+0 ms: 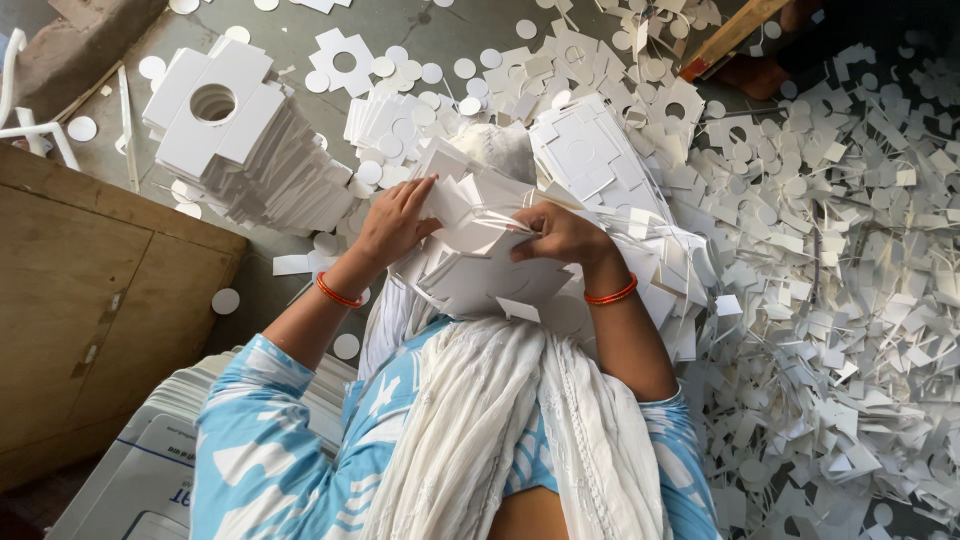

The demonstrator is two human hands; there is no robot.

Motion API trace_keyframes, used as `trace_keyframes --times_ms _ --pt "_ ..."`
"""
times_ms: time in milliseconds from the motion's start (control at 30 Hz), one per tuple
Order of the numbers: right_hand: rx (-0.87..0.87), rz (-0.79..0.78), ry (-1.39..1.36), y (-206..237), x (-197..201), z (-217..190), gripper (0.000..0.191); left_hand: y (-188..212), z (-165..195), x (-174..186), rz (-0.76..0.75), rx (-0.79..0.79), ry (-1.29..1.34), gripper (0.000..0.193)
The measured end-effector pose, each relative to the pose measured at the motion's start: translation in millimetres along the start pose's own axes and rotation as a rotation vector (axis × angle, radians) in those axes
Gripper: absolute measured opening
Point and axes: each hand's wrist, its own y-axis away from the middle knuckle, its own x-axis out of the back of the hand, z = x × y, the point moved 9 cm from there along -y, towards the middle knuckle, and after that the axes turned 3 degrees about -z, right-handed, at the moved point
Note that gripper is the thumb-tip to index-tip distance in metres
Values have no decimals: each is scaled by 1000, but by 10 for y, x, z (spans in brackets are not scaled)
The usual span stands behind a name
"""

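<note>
My left hand and my right hand both grip a thick bundle of white die-cut card sheets held over my lap. The left fingers curl over the bundle's upper left edge. The right hand clamps its upper right side, thumb on top. Loose strips and offcuts hang from the bundle's edges. An orange bangle sits on each wrist. A white scarf drapes down my front over a blue patterned top.
A tall fanned stack of punched card blanks with a round hole stands at upper left. Another stack lies behind the bundle. White scraps and round discs cover the floor at right. A wooden cabinet is at left.
</note>
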Motion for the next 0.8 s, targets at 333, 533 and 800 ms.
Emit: trace_keyframes --times_ms 333,533,800 --pt "62 129 -41 12 59 56 25 -114 738 737 -143 -123 381 78" --pt "47 88 44 -28 72 48 36 172 1456 869 240 -272 -96 40" --pt "78 -4 24 -121 39 109 43 59 921 449 -109 394 364 47"
